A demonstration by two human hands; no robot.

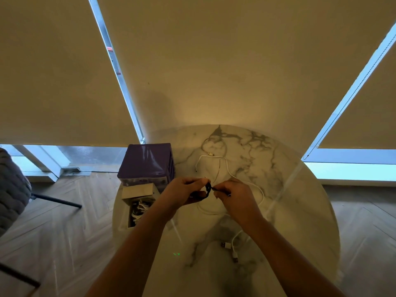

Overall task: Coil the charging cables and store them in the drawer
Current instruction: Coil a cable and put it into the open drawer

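At the far left a grey knitted seat (11,189) stands on the herringbone wood floor (70,228), well apart from the round marble table (289,189). On the table's left edge sits a purple drawer unit (145,163), and just in front of it 1 drawer (137,202) is pulled out, with white coiled cables (139,211) lying inside it. To the right of the drawer, above the middle of the table, the left hand (182,192) has its fingers curled round a small black cable coil (206,190). Just beside it, the right hand (232,196) pinches the loose end of that same black cable at the coil's right side, so the 2 hands nearly meet. Under and beyond the hands a loose white cable (222,163) sprawls over the marble, 1 plug lying near the far rim. Nearer the person, right of centre, 2 white USB plugs (230,250) rest on the table close together. Behind everything hang beige roller blinds (214,61), with strips of daylight showing between them.
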